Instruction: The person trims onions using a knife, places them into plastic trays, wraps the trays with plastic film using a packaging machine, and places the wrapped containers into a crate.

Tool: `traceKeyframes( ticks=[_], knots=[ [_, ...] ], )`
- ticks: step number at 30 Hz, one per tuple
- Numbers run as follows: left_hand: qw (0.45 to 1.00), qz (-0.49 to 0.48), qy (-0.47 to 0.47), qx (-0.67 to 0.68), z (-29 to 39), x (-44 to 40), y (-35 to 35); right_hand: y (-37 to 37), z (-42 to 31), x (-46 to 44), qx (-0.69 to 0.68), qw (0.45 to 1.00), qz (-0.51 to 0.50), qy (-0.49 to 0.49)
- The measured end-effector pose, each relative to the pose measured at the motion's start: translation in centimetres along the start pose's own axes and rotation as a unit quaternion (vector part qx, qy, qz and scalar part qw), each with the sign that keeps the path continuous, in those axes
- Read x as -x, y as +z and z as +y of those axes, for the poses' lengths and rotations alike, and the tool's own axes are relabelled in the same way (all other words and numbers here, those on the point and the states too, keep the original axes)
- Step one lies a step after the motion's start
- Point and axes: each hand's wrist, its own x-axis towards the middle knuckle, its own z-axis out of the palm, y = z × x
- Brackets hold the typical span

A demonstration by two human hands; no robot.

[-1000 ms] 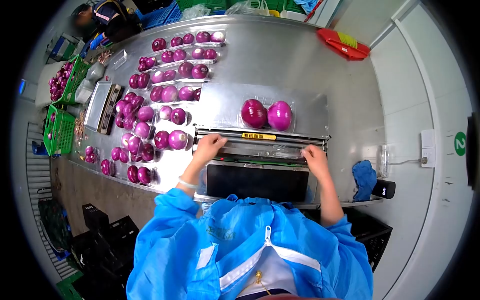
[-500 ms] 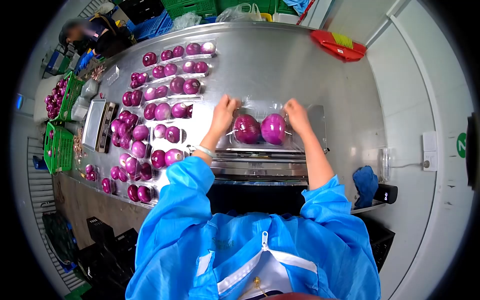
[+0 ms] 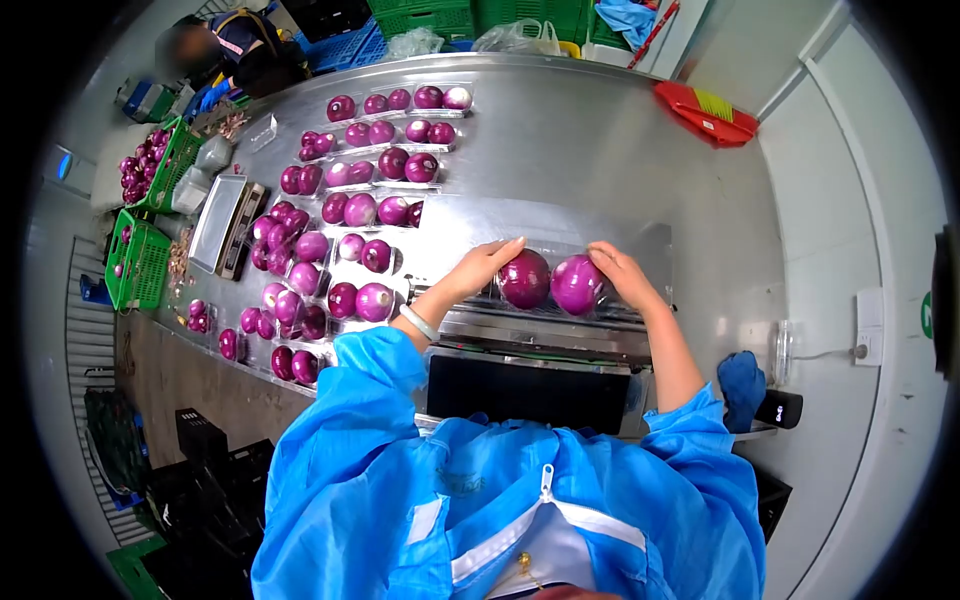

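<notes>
Two red onions, one on the left and one on the right, sit side by side in a clear tray at the wrapping machine in front of me. Clear film seems to lie over them. My left hand grips the pack's left side, fingers along the far edge. On the opposite side, my right hand curves around the right onion and the tray edge. Parts of both hands' grip on the tray are hidden.
Rows of packed red onions cover the table's left side, beside a scale. Green crates stand further left. A person works at the far left. A red bag lies at the back right; a blue cloth is near right.
Both hands have left the film's far corners and come down to the sides of the onion pack. The pack sits nearer the machine's front edge. My view has shifted slightly.
</notes>
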Motion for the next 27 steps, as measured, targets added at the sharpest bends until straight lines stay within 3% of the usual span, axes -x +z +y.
traceKeyframes(
  ticks=[3, 6, 10, 12, 14, 15, 16, 17, 18, 19, 21, 22, 24, 27],
  knots=[
    [0.995, -0.030, -0.098, 0.006, -0.2, 1.3, 0.0, -0.4, -1.6, 1.9, -0.007, 0.998, -0.045, 0.052],
    [0.972, -0.070, -0.145, 0.170, 2.0, 7.6, 0.9, 0.1, -4.3, 7.3, -0.093, 0.987, -0.069, 0.113],
    [0.973, -0.098, -0.152, 0.141, -3.5, 13.0, 3.4, 2.3, -2.7, 14.2, 0.017, 0.992, -0.102, 0.079],
    [0.978, -0.093, -0.181, 0.039, -7.1, 13.9, 4.8, 4.0, -0.8, 16.0, 0.014, 0.986, -0.119, 0.118],
    [0.983, -0.100, -0.146, -0.048, -7.4, 14.3, 5.4, 6.1, 2.3, 17.2, -0.022, 0.979, -0.091, 0.183],
    [0.993, -0.021, -0.036, -0.110, -9.0, 14.2, 6.3, 7.0, 4.0, 17.6, -0.013, 0.992, -0.051, 0.113],
    [0.981, 0.059, 0.074, -0.168, -10.7, 14.5, 7.2, 7.8, 5.9, 17.9, 0.019, 0.992, -0.040, 0.118],
    [0.971, 0.020, -0.018, -0.238, -8.5, 15.0, 6.5, 8.1, 6.2, 18.6, 0.005, 0.991, -0.022, 0.129],
    [0.971, 0.040, -0.026, -0.235, -9.0, 15.2, 6.3, 8.2, 5.8, 18.9, -0.007, 0.991, -0.003, 0.137],
    [0.975, 0.069, -0.032, -0.207, -9.3, 15.7, 5.9, 7.7, 5.2, 19.7, -0.059, 0.973, 0.003, 0.222],
    [0.984, 0.110, -0.050, -0.129, -9.6, 17.2, 5.3, 7.9, 5.7, 21.8, -0.140, 0.966, 0.085, 0.200],
    [0.994, 0.105, 0.009, 0.004, -12.3, 17.3, 5.0, 7.9, 5.9, 22.8, -0.182, 0.960, 0.108, 0.184],
    [0.986, 0.096, 0.087, 0.108, -12.6, 18.2, 5.3, 9.2, 6.0, 24.1, -0.270, 0.938, 0.158, 0.149],
    [0.969, 0.132, 0.016, 0.208, -11.1, 20.1, 6.6, 11.7, 5.6, 25.0, -0.380, 0.873, 0.261, 0.162]
  ],
)
